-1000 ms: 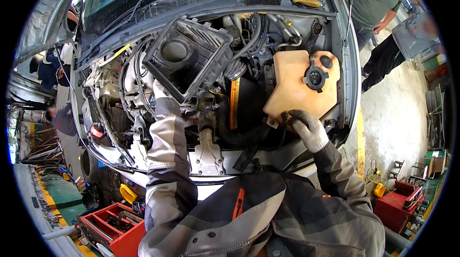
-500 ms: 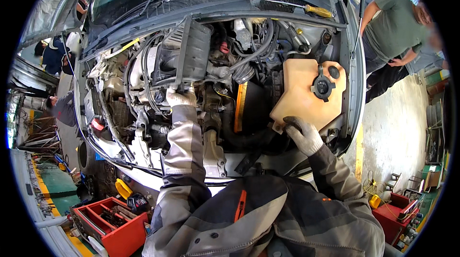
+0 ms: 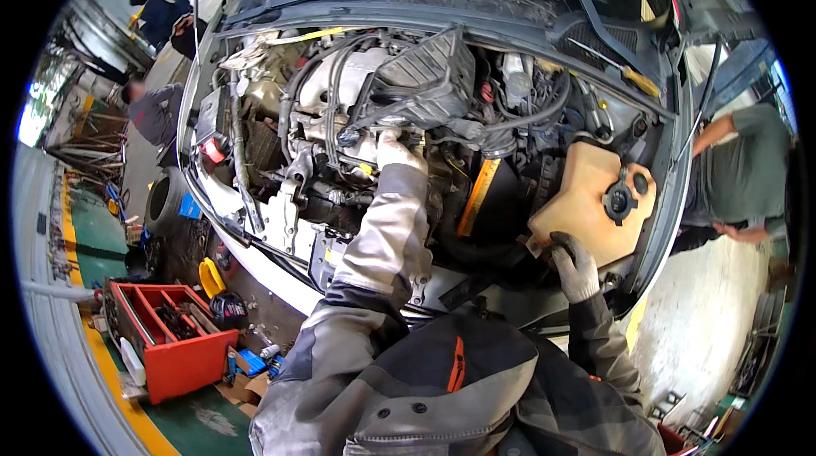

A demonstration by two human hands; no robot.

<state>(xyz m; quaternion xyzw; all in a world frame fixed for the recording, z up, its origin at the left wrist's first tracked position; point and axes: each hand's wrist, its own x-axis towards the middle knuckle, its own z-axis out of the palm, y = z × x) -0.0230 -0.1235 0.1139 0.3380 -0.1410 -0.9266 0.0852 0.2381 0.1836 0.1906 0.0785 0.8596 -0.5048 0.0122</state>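
My left hand (image 3: 398,152), in a pale work glove, reaches into the engine bay beneath a black ribbed plastic air filter housing (image 3: 425,78). Its fingers are hidden under the housing's lower edge. That housing leans over the engine, beside a pale metal cover (image 3: 338,80) with black hoses across it. My right hand (image 3: 575,267), gloved with dark fingertips, rests at the near left corner of a tan plastic fluid tank (image 3: 586,192). Its fingers lie loosely against the tank's edge without wrapping round it. A black cap (image 3: 620,199) sits on top of the tank.
A yellow-handled screwdriver (image 3: 637,80) lies by the windscreen base. An orange-yellow strip (image 3: 478,198) runs beside the dark gap mid-bay. On the floor at left stand a red toolbox (image 3: 189,362) and a tyre (image 3: 163,201). A person (image 3: 752,167) stands beyond the right fender.
My view has swung left, so the engine bay sits farther right. The air filter housing has tipped over toward the right above my left hand. My right hand stays at the tank's corner.
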